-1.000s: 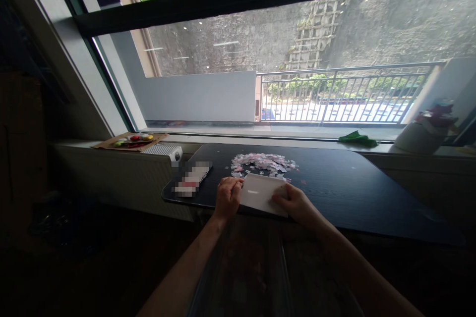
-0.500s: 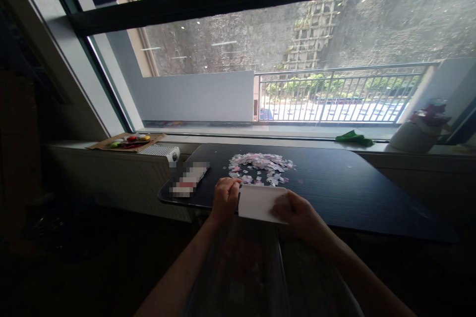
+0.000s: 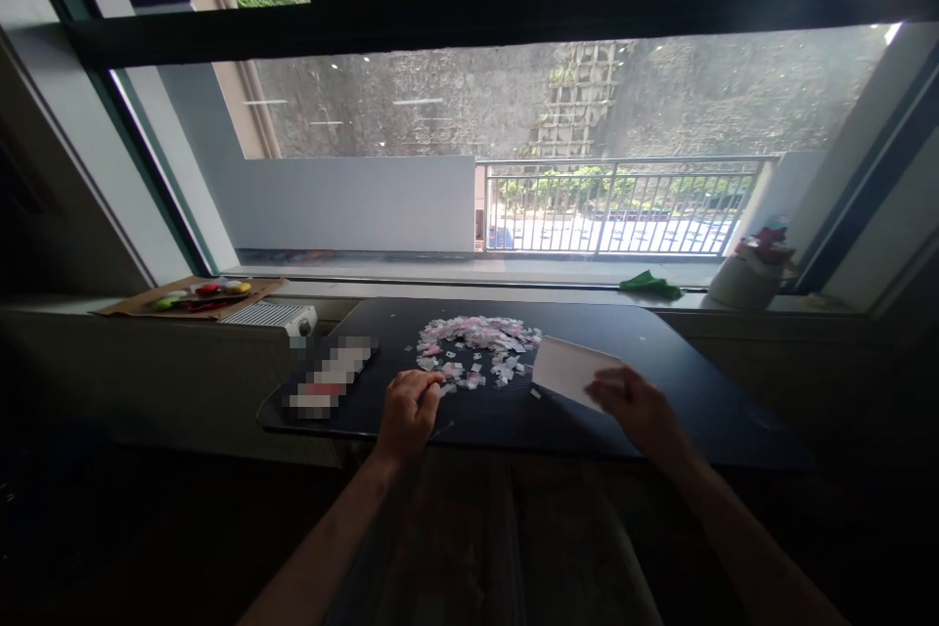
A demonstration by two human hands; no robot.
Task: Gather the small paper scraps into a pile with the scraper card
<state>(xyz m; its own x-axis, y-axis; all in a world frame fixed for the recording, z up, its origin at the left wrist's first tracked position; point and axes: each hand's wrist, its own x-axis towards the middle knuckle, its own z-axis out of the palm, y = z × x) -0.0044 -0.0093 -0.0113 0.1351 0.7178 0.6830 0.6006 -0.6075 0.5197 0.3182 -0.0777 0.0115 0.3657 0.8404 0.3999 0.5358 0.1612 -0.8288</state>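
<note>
Right hand (image 3: 640, 408): pinching white panel (image 3: 568, 367) at its near right end. Left hand (image 3: 409, 408): beside scraps (image 3: 480, 333), fingers curled, grip unclear.

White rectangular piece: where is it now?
In the head view, the white rectangular piece is in the right hand, just right of the pale scraps.

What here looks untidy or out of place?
Small pale bits on the dark table look strewn: most are gathered loosely together, but strays lie apart, one near the white flat piece in the right hand.
</note>
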